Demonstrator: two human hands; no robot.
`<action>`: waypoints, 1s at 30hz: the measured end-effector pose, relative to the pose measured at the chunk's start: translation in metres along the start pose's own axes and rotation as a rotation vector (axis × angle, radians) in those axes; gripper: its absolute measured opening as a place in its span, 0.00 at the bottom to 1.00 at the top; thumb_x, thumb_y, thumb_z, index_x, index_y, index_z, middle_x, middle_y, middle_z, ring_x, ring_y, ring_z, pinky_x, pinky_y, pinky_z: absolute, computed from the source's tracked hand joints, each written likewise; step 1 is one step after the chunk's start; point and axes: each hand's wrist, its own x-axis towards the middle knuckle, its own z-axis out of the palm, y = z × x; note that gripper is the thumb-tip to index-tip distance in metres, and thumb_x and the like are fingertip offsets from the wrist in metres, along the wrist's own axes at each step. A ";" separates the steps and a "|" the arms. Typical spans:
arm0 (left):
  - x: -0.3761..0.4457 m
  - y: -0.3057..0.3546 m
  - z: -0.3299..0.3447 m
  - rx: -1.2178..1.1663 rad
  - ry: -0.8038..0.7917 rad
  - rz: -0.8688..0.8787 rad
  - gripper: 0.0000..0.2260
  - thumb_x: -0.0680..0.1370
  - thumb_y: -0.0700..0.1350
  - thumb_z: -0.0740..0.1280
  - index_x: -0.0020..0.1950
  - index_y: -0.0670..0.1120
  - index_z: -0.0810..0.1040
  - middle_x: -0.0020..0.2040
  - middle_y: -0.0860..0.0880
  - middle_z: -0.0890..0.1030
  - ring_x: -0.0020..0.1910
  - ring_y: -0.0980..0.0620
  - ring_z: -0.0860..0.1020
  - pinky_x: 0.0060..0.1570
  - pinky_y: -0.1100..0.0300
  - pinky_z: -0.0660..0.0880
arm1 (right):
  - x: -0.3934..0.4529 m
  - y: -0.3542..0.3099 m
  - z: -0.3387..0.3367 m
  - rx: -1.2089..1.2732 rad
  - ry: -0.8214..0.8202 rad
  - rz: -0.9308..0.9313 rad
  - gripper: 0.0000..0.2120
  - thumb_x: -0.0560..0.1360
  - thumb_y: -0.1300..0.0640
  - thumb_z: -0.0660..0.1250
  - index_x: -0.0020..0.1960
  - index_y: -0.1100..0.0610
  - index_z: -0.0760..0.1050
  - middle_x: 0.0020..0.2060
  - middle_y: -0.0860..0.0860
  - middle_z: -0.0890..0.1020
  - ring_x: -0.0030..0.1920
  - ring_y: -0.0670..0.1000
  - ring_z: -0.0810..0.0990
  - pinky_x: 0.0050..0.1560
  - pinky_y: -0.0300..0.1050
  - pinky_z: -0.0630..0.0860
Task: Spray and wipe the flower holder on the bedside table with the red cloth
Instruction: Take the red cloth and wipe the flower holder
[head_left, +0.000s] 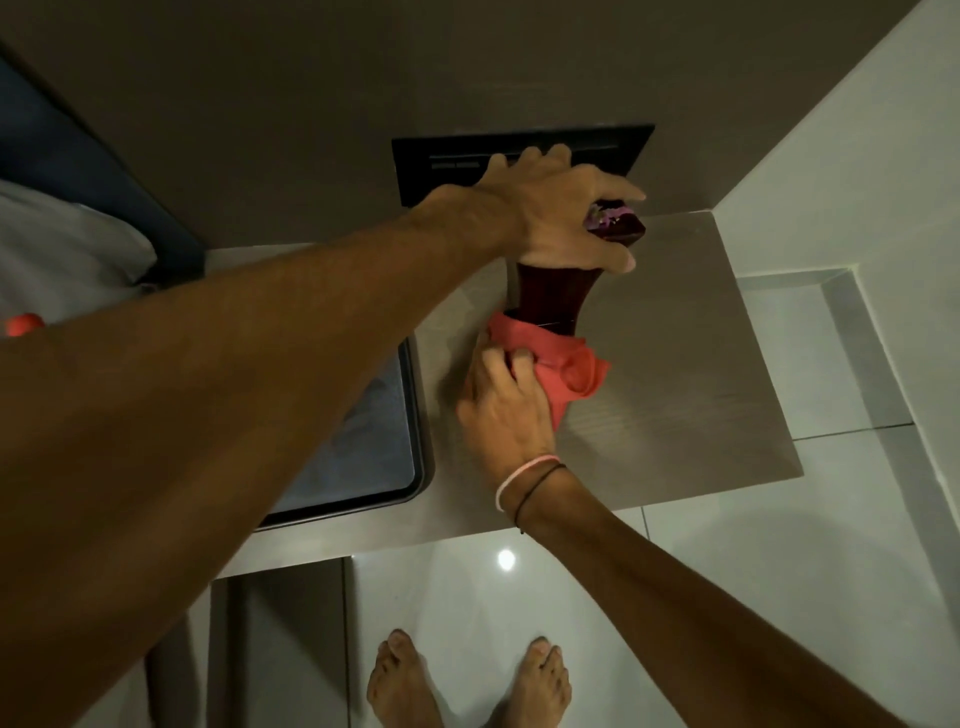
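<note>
A dark red-brown flower holder (555, 296) stands on the pale bedside table (675, 374), with purple flowers (610, 214) at its top. My left hand (561, 218) grips its upper part from above. My right hand (501, 400) presses the bunched red cloth (550, 358) against the holder's base. The base is mostly hidden by the cloth.
A black tray (374, 447) with a grey lining lies on the table's left part. A black switch panel (519, 156) is set in the wall behind the holder. An orange-red object (23, 325) peeks out at far left, beside bedding (57, 244). My bare feet (467, 680) stand on glossy white tiles.
</note>
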 end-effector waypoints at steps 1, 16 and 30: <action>-0.001 0.001 0.000 0.005 0.001 0.004 0.35 0.73 0.71 0.64 0.78 0.65 0.59 0.73 0.39 0.67 0.73 0.36 0.65 0.72 0.33 0.59 | 0.003 -0.005 -0.004 0.045 -0.046 0.007 0.10 0.73 0.54 0.65 0.46 0.53 0.85 0.56 0.59 0.80 0.65 0.61 0.70 0.66 0.58 0.57; -0.007 0.003 0.006 -0.020 0.055 0.051 0.35 0.71 0.72 0.65 0.76 0.66 0.63 0.68 0.42 0.71 0.69 0.39 0.68 0.69 0.37 0.61 | -0.093 0.062 -0.013 1.803 0.484 1.051 0.10 0.72 0.61 0.67 0.46 0.48 0.82 0.41 0.44 0.85 0.43 0.46 0.83 0.45 0.44 0.77; -0.013 0.009 0.012 0.013 0.106 0.067 0.34 0.70 0.71 0.66 0.75 0.65 0.66 0.66 0.43 0.72 0.67 0.42 0.69 0.67 0.41 0.62 | 0.017 0.095 0.018 2.219 0.157 0.891 0.21 0.77 0.67 0.58 0.69 0.68 0.68 0.49 0.60 0.85 0.47 0.49 0.84 0.48 0.31 0.79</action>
